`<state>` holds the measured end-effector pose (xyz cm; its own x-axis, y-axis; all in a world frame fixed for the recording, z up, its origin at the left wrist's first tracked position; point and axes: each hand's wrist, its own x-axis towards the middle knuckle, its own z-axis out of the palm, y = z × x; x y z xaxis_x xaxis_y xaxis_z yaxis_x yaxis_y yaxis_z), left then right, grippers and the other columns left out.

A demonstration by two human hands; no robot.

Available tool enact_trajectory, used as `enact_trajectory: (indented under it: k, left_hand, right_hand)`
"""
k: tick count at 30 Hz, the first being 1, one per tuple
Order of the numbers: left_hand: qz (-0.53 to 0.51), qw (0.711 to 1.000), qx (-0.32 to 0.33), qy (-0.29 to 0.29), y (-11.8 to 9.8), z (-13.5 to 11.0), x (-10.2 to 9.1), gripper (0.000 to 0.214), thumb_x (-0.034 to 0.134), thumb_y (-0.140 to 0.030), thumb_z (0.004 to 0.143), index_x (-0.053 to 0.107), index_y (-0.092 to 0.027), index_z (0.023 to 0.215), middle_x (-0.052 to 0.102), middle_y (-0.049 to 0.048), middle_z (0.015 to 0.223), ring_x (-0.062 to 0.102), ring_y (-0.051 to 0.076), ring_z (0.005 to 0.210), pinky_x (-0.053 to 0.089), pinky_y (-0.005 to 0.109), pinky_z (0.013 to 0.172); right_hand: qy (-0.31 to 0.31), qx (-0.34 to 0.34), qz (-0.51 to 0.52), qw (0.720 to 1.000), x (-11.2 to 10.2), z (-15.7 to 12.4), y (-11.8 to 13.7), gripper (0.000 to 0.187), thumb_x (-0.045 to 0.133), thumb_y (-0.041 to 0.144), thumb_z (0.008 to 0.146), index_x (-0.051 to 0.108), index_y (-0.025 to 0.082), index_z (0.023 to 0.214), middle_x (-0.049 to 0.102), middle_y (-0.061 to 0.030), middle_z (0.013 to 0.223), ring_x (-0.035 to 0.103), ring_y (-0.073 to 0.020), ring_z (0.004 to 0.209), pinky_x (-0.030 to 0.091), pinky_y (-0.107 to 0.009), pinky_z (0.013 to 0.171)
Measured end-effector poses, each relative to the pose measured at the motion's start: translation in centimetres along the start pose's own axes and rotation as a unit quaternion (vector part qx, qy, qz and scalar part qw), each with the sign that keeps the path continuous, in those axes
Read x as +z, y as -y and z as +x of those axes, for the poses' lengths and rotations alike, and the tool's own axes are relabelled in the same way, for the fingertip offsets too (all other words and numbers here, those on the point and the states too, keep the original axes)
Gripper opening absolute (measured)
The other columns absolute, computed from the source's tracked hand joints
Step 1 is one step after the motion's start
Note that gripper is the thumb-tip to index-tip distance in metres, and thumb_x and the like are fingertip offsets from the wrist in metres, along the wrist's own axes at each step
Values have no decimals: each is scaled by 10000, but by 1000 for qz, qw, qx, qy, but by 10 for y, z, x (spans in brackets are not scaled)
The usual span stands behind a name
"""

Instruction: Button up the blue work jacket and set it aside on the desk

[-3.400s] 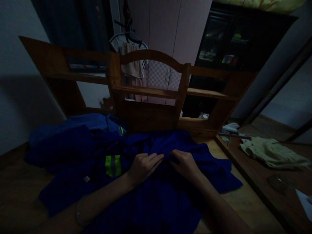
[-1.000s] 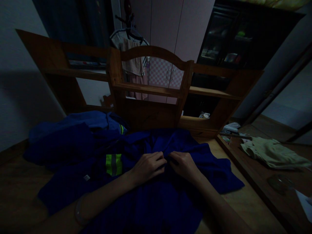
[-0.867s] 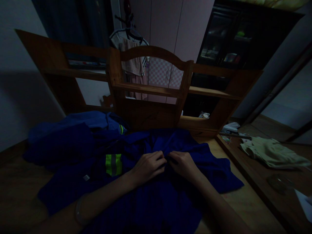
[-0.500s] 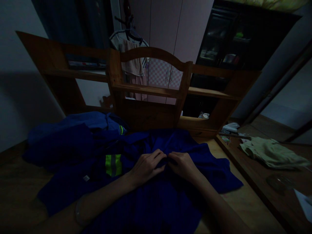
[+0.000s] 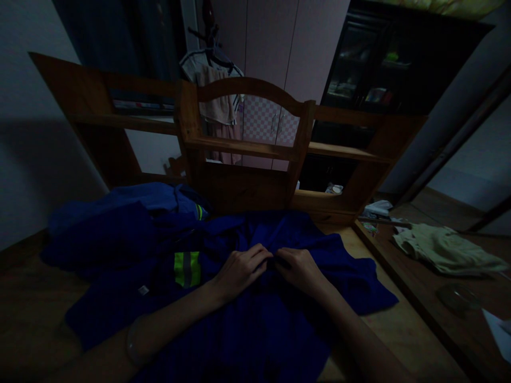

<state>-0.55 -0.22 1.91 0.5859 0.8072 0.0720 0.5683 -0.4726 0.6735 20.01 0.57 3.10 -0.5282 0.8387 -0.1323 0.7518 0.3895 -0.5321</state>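
Note:
A dark blue work garment (image 5: pixel 279 319) with a yellow-green reflective stripe (image 5: pixel 186 268) lies spread across a wooden surface. My left hand (image 5: pixel 239 270) and my right hand (image 5: pixel 300 270) rest side by side on its middle. Both have curled fingers pinching the cloth where they meet, at about the garment's centre line. What lies between the fingertips is too dark to make out. A bracelet (image 5: pixel 131 347) sits on my left wrist.
A second blue garment (image 5: pixel 120 213) is bunched at the back left. A wooden shelf frame (image 5: pixel 247 154) stands right behind the cloth. To the right, a darker wooden top carries a beige cloth (image 5: pixel 443 252), small items (image 5: pixel 379 210) and a white sheet (image 5: pixel 499 332).
My hands have stayed at the same spot on the garment; the fingers went from fairly flat to curled and pinched together. The view has shifted only slightly.

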Motion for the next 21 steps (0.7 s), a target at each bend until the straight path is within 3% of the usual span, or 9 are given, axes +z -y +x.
enact_trajectory:
  k: [21]
  left_hand:
    - [41, 999, -2, 26, -1, 0, -3, 318, 398, -244, 949, 494, -251, 1252, 584, 12, 1109, 627, 128, 896, 493, 216, 718]
  right_hand:
    - [-11, 13, 8, 1000, -3, -1, -6, 71, 547, 146, 852, 534, 206, 816, 617, 17, 769, 597, -111, 707, 330, -196, 625]
